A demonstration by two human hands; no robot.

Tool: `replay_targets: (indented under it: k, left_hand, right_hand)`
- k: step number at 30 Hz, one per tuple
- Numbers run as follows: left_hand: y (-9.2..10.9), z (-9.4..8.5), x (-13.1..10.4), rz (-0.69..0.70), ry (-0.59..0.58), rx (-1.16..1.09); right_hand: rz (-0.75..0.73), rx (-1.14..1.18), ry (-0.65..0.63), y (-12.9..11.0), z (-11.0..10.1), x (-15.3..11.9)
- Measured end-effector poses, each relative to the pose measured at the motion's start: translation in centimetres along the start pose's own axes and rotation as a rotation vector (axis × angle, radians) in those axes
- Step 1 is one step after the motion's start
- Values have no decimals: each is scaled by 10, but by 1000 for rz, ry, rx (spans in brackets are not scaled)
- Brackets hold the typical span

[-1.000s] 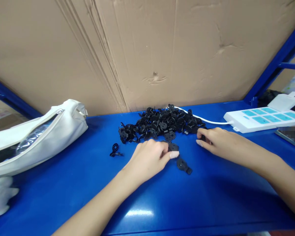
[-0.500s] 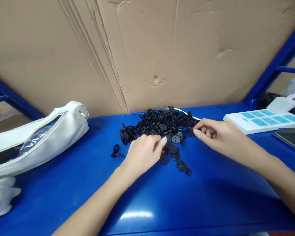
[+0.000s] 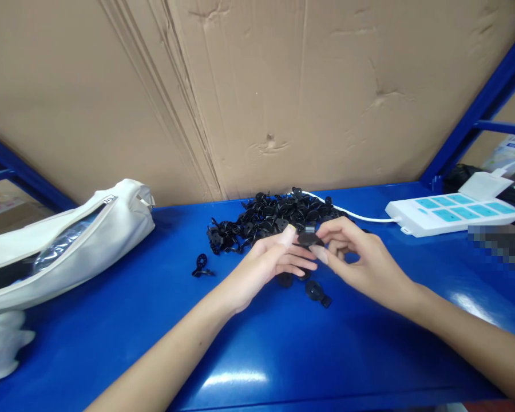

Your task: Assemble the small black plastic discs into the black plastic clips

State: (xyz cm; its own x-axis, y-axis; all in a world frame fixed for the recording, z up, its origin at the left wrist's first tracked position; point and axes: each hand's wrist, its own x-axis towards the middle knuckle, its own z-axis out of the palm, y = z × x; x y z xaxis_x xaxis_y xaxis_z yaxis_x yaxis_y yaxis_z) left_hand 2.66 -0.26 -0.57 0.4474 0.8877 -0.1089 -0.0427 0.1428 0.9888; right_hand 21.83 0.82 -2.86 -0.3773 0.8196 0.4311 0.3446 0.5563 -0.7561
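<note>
My right hand point(image 3: 360, 252) pinches a black round plastic clip point(image 3: 308, 238) between thumb and fingertips, holding it in front of the pile. Facing it is my left hand point(image 3: 268, 260), turned partly palm up, thumb raised and fingers stretched out beneath and beside that clip; whether they touch it I cannot tell. Just behind both hands lies a heap of similar black clips point(image 3: 268, 212), some showing perforated discs. One loose clip point(image 3: 316, 290) with a short tab lies in front of the hands, and another point(image 3: 201, 265) stands apart on the left.
The blue shelf point(image 3: 154, 332) is backed by cardboard point(image 3: 257, 97). At left are an unzipped white pouch point(image 3: 124, 229) and a white plush-like item point(image 3: 4, 346). A white power strip point(image 3: 420, 226) with blue sockets lies at right, its cable point(image 3: 356, 216) running behind the heap.
My right hand has moved left from the heap's right edge, bringing a clip towards my left hand. My left hand has turned over, moved slightly right and stretched its fingers.
</note>
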Motion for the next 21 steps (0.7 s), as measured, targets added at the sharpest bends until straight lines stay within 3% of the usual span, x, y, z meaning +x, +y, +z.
replay_targets:
  k: [3, 11, 21]
  left_hand:
    - [3, 2, -2, -17, -1, 33]
    - [6, 2, -4, -81, 157, 97]
    - [0, -1, -2, -8, 124, 197]
  right_hand:
    - [-10, -57, -29, 3, 3, -4]
    - [71, -114, -57, 3, 1, 1]
    - [33, -200, -29, 3, 1, 0]
